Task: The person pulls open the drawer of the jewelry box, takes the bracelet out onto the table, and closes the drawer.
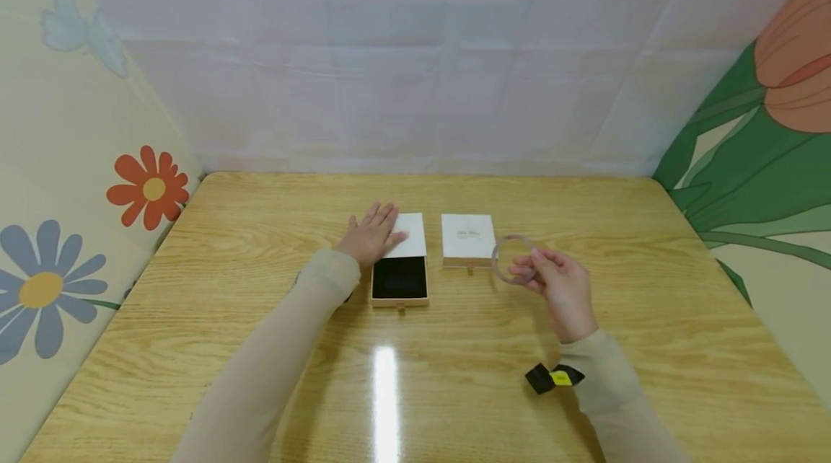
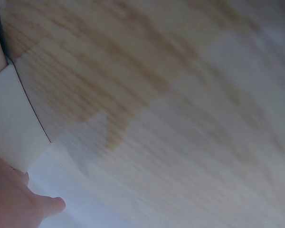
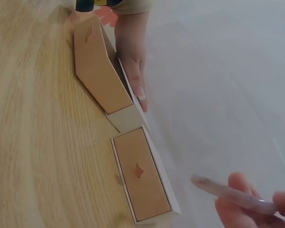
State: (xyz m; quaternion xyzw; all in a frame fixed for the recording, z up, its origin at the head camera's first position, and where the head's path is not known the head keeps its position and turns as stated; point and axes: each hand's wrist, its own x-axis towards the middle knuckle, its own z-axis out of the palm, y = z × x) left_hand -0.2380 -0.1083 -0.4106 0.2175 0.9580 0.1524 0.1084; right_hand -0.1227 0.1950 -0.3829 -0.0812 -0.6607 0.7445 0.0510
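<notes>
My left hand [image 1: 371, 238] rests with straight fingers on the white top of a drawer box [image 1: 414, 228]. That box's drawer [image 1: 399, 278], lined in black, is pulled out toward me. In the right wrist view the hand presses on the box from above. Between thumb and fingertips, my right hand [image 1: 565, 286] pinches a thin, pale, translucent bangle [image 1: 495, 262]. It is held up to the right of a second white drawer box [image 1: 467, 236], whose drawer is closed. In the right wrist view the bangle [image 3: 228, 194] shows edge-on.
Both boxes stand side by side on a wood-grain table [image 1: 467, 362], each with a small tan pull tab at the front. A pale cloth [image 1: 428, 73] hangs behind the table. Flower-printed panels stand left and right. A black and yellow device [image 1: 555, 378] sits at my right wrist.
</notes>
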